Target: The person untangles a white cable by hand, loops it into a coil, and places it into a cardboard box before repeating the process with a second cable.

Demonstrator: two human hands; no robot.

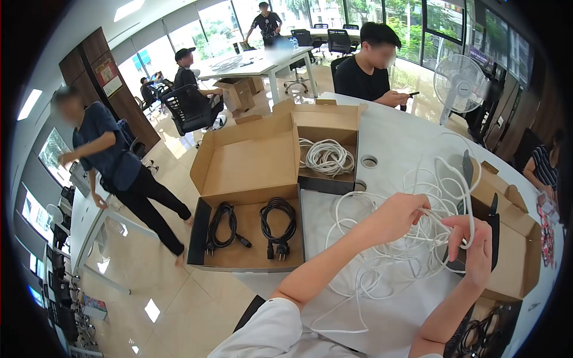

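A loose tangle of white cable point(382, 268) spreads over the white table between my arms, with several loops standing up above it. My left hand point(401, 219) pinches a strand of this cable at the top of the tangle, fingers closed. Just to the right, my right hand point(473, 247) has its fingers curled around the cable, and a thicker loop rises from it. Part of what lies between the two hands is hidden by the fingers and the strands.
An open cardboard box point(245, 155) on the left holds two coiled black power cords point(278, 222). Behind it, another box point(328, 184) contains coiled white cable point(327, 157). More open boxes point(507, 230) stand right, with black cables point(480, 331) below. A seated person point(364, 74) is across the table.
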